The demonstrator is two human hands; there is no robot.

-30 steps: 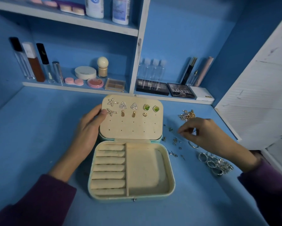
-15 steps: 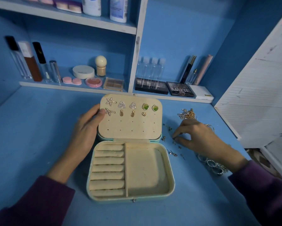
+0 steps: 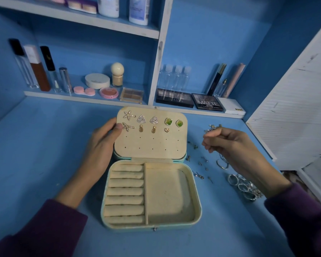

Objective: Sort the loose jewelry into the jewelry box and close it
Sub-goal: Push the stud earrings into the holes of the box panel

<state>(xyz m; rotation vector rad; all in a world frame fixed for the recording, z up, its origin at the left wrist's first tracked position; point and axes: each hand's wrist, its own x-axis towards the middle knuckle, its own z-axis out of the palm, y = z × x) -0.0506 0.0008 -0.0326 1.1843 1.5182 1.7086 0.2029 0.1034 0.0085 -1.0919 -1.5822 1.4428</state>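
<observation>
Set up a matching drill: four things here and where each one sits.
Things:
1. green earrings
2. loose rings
3. left hand
4. ring rolls

Places:
a. left half of the jewelry box base
b. table, right of the box
c. top right of the lid
d. gripping the lid's left edge

Pairs: 1-c, 2-b, 3-d, 4-a

The box (image 3: pixel 197 204) sits at frame centre, its lid (image 3: pixel 152 147) standing open behind the tray. Earrings (image 3: pixel 153 120) fill the lid's top two rows. The left hand (image 3: pixel 100 145) holds the lid's left edge. Right of the box lie studs (image 3: pixel 199 164), with rings (image 3: pixel 243 186) at lower right. A chain heap (image 3: pixel 212 127) lies behind the right hand (image 3: pixel 230 145), which perhaps pinches something small.
</observation>
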